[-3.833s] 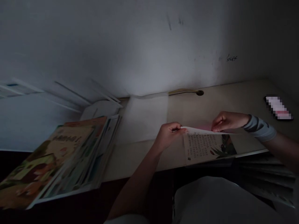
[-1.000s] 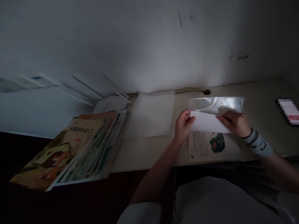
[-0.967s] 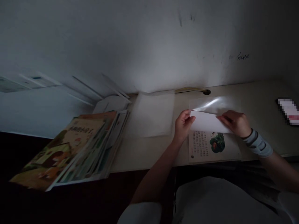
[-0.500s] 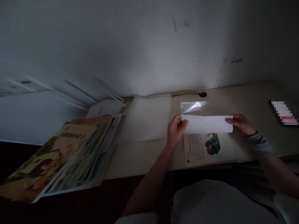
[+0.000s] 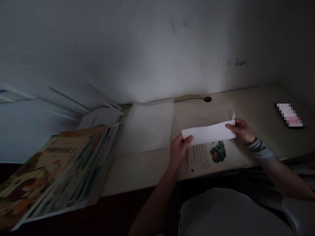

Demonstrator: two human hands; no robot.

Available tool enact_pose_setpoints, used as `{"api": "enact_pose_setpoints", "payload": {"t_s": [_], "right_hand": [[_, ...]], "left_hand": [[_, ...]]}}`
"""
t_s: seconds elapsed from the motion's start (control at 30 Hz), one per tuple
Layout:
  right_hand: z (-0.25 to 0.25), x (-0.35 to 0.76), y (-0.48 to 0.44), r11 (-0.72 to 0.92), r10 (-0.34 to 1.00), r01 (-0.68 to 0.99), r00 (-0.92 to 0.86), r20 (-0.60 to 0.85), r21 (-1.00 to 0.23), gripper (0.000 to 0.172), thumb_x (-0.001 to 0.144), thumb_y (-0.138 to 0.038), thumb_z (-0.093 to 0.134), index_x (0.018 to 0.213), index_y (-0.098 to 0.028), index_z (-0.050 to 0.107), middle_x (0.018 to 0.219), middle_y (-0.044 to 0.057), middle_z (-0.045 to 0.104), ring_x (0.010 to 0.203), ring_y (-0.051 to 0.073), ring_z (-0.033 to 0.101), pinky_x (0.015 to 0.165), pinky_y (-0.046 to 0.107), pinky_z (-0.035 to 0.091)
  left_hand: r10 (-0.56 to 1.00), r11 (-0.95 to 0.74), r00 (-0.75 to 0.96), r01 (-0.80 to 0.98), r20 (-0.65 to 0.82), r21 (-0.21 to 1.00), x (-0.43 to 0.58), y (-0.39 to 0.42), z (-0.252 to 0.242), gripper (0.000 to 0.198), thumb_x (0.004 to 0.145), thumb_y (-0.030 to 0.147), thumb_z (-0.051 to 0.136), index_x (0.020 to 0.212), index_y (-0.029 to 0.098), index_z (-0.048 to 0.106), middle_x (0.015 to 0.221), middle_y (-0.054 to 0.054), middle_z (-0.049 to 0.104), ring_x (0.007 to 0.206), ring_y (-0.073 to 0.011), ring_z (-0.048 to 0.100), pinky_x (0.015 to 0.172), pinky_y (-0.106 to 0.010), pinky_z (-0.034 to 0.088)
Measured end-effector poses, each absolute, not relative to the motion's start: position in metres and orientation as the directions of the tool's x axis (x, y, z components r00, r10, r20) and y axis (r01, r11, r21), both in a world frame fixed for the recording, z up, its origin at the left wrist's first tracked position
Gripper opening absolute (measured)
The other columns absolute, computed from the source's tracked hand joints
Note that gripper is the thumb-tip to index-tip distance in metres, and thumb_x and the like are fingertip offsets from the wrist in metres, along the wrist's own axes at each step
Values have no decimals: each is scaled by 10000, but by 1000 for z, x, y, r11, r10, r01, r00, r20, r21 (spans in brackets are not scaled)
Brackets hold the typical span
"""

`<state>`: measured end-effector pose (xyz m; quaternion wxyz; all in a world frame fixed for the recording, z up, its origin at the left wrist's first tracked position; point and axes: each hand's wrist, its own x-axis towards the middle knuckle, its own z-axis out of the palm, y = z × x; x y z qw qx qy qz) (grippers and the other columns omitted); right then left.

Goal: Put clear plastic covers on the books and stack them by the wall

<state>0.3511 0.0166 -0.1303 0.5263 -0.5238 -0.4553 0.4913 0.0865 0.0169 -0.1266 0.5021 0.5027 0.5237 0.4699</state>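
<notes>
The left hand (image 5: pixel 179 149) has its grip clamped on the left end of a white paper strip (image 5: pixel 208 131), thumb on top; the right hand (image 5: pixel 243 131) grips the opposite end, by the upper corner. The strip is held over the upper part of a printed page (image 5: pixel 203 159) lying at the counter's (image 5: pixel 256 105) front edge. Clear plastic film (image 5: pixel 206 113) spreads behind the strip, glinting beside the right hand; it looks like a book sleeve, though in this dim light I cannot tell whether the page is inside it. To the left lie a whitish translucent sheet (image 5: pixel 150 126) and a stack of books (image 5: pixel 51 173); a phone (image 5: pixel 290 115) rests to the right.

One second ago the right hand pinched the strip further in from its end; half a second ago the strip was held nearly level, whereas now its right end is higher.
</notes>
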Motion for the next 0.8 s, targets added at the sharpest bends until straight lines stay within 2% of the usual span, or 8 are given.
{"api": "enact_pose_setpoints", "payload": {"t_s": [0.17,0.33,0.47,0.53,0.6,0.67,0.73,0.8], "right_hand": [[-101,363,34,-7,998,48,58,-4,-999,342,588,-458,754,702,-173,602,649,-10,620,558,119,529,528,260,422],[-52,385,85,-41,906,324,-388,-172,-945,357,612,-460,718,799,-160,668,718,18,666,641,173,602,570,275,445],[-50,366,133,222,731,604,-622,-280,-765,264,658,-419,661,694,-158,648,606,-22,601,568,119,522,537,235,381],[-61,345,150,403,642,665,-695,-323,-629,219,686,-363,640,659,-146,632,573,-41,556,555,95,472,541,224,345],[-73,322,158,505,577,663,-736,-354,-553,188,684,-318,651,657,-134,630,572,-49,539,571,90,458,558,223,335],[-86,305,160,539,552,653,-751,-362,-532,167,676,-288,667,701,-124,645,611,-43,563,608,100,481,580,224,350],[-98,295,157,554,572,659,-746,-343,-508,177,683,-259,665,782,-112,660,691,-20,613,659,119,521,611,231,384],[-109,291,151,571,621,670,-730,-285,-475,243,700,-228,652,903,-95,660,826,23,660,745,145,564,675,248,425]], "left_hand": [[982,181,-11,-210,-187,961,106,-11,-123,304,677,406,736,861,169,687,844,-36,704,811,-188,628,743,-293,483],[901,425,288,-432,-325,795,139,-57,-114,382,632,420,777,922,190,683,970,-81,706,929,-248,646,790,-355,519],[746,628,559,-410,-362,661,140,-83,-130,492,659,458,754,1082,229,653,1153,-119,648,1069,-292,606,848,-390,513],[759,640,489,-442,-429,629,127,-83,-143,513,681,508,719,1097,220,635,1208,-136,614,1111,-293,584,898,-399,492],[819,574,320,-465,-476,674,108,-74,-152,553,699,518,695,1143,208,583,1225,-150,594,1100,-284,592,944,-424,464],[898,437,134,-359,-418,824,91,-56,-156,634,726,480,679,1261,215,466,1277,-161,546,1099,-276,593,971,-462,438],[979,203,-1,-40,-204,978,82,-36,-155,687,758,440,648,1343,224,361,1379,-172,445,1193,-287,522,1009,-491,394],[995,-97,72,387,75,917,85,-18,-152,628,808,410,589,1355,203,361,1457,-172,342,1334,-300,351,1078,-498,299]]}}
